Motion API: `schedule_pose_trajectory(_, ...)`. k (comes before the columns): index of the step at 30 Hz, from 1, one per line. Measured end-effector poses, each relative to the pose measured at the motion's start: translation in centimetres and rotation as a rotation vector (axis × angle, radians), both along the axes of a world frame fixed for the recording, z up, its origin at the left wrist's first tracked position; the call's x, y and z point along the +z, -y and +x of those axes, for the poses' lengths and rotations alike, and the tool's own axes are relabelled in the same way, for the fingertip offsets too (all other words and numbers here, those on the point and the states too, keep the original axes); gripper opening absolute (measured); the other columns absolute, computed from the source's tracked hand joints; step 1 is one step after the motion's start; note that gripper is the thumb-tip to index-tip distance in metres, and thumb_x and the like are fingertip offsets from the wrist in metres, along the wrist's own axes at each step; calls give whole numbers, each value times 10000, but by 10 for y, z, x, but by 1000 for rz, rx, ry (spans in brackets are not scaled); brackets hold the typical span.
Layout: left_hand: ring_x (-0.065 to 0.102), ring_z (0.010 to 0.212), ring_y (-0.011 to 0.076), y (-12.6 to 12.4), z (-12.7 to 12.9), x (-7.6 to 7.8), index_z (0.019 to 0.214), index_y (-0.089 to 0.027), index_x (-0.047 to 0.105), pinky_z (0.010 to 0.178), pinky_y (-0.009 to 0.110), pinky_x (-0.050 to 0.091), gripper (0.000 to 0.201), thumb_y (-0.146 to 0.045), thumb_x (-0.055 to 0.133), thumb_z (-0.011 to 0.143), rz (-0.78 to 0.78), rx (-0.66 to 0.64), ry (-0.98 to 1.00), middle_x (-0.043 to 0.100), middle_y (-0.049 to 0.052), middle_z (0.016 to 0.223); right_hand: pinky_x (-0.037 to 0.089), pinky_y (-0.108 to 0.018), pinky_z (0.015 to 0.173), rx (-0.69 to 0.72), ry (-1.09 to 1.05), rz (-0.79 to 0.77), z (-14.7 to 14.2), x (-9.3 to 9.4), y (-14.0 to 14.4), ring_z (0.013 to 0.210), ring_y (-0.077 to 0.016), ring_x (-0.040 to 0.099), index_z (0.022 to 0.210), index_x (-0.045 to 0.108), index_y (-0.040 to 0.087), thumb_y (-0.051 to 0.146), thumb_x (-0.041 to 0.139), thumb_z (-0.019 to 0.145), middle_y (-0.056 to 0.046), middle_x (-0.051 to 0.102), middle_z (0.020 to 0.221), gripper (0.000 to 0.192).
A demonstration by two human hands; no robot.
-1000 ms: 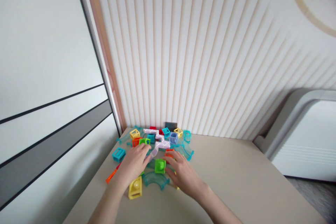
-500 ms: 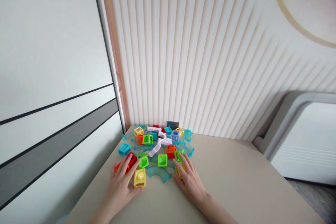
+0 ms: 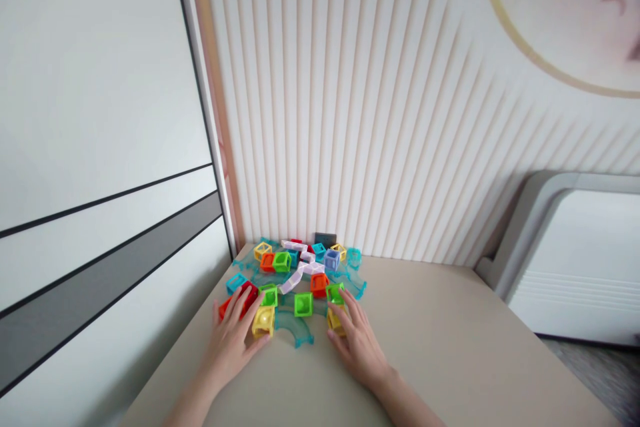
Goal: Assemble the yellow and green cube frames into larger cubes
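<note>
A heap of small plastic marble-run pieces lies at the far end of a beige table (image 3: 450, 347). My left hand (image 3: 231, 340) rests flat with fingers spread, its fingertips on a red piece (image 3: 247, 295) and beside a yellow cube (image 3: 263, 321). My right hand (image 3: 357, 341) lies flat too, fingers apart, touching a yellow piece (image 3: 335, 321) just below a green cube (image 3: 335, 293). Between my hands are a clear teal curved track (image 3: 295, 327) and another green cube (image 3: 303, 304). A white zigzag track (image 3: 300, 268) runs through the heap.
Behind the heap stands a ribbed white wall with a dark socket plate (image 3: 325, 239). A white and grey panelled wall (image 3: 100, 213) borders the table on the left. A white rounded unit (image 3: 575, 260) stands at the right.
Both hands have drawn back from the middle of the heap toward me and now lie flat at its near edge. The view has tilted slightly upward.
</note>
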State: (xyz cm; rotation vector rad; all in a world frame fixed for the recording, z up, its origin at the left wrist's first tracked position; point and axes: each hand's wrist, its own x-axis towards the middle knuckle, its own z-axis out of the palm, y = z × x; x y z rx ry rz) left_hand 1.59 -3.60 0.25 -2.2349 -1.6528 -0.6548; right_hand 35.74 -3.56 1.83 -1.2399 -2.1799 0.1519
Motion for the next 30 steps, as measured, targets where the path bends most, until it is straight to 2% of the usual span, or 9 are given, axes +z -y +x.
schedule_pose_trajectory(3,366,1460,403,9,-1,7,1525,-261,416,1209,679,31,669,-476,584,914,50,-20,9,405,160,1588,442,-475,1137,-63,-117,-3,14,0,-2,1425,-291,441,1397,555,263,378,478,1014,-120,437,1550,407)
schedule_pose_trajectory(7,403,1445,355,18,19,38,1489,-236,442,1243,594,145,564,-343,547,945,143,-127,72,485,149,1513,468,-487,1101,-196,-285,39,28,4,-10,1333,-281,526,1341,576,235,400,420,1036,-136,553,1412,380)
schedule_pose_trajectory(9,369,1468,328,16,44,55,1494,-252,410,1234,544,234,557,-299,535,953,149,-272,94,484,134,1507,458,-499,1104,-184,-341,97,30,7,-10,1324,-281,526,1357,551,223,380,418,1038,-150,560,1392,379)
schedule_pose_trajectory(12,340,1481,339,5,94,67,1540,-275,283,1213,589,254,656,-357,554,947,185,-628,87,409,139,1561,435,-507,1122,-75,-367,174,24,10,-2,1369,-283,484,1424,479,226,328,416,1037,-156,512,1450,405)
schedule_pose_trajectory(15,314,1494,350,-7,138,59,1569,-312,175,1201,605,263,785,-406,605,920,189,-857,75,282,136,1635,438,-501,1123,90,-306,227,16,10,10,1416,-299,442,1497,386,246,298,417,1026,-155,439,1524,475)
schedule_pose_trajectory(18,257,1514,372,-14,160,41,1580,-298,148,1193,610,271,822,-362,609,902,190,-909,168,145,139,1680,445,-485,1121,188,-256,249,11,9,16,1445,-304,410,1545,296,260,282,412,1016,-154,393,1565,542)
schedule_pose_trajectory(21,201,1532,383,-15,159,25,1577,-271,196,1191,605,289,763,-309,565,910,166,-917,245,121,123,1688,429,-498,1133,223,-242,226,10,9,15,1463,-307,380,1558,260,275,289,411,1013,-148,387,1572,565)
schedule_pose_trajectory(25,217,1530,374,-14,147,18,1592,-280,166,1187,599,307,758,-333,541,936,132,-969,248,134,108,1693,398,-528,1150,292,-233,219,9,8,14,1479,-327,347,1573,226,289,354,404,1019,-138,363,1586,585)
schedule_pose_trajectory(30,274,1518,334,-13,139,19,1599,-279,143,1189,533,344,806,-373,595,939,86,-1087,238,337,124,1629,395,-522,1153,379,-196,156,6,-3,19,1508,-339,287,1586,179,319,447,389,1031,-124,272,1642,607)
